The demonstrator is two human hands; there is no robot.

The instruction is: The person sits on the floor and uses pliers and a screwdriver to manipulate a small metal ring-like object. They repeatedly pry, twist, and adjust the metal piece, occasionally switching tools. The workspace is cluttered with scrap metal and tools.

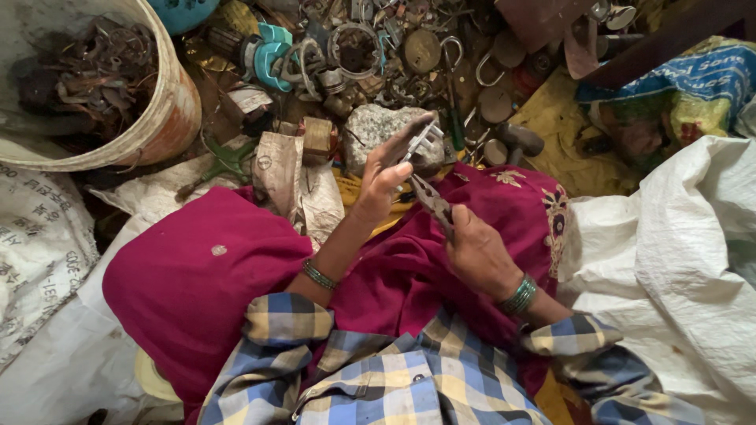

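Head view. A small metal part (pixel 424 140) is held in the left hand (pixel 379 185), above the lap and in front of a grey stone (pixel 376 127). It is pinched between thumb and fingers; its exact shape cannot be told. It is judged rigid, light, with hard edges, not fragile; a firm pinch at its flat sides is judged the best hold, clear of the end where the tool bites.

Pliers (pixel 431 201) are gripped in the right hand (pixel 479 253), fist closed round the handles, nose pointing up and left to the part. The pliers are judged stiff, moderately heavy, best held far back on the handles for leverage.

Left forearm is raised from the knee, wrist bent back, bangle (pixel 318 275) at the wrist. Right forearm lies across the lap, wrist straight.

A bucket (pixel 177 110) of scrap stands at upper left; padlocks (pixel 488 71) and loose metal lie beyond the stone.
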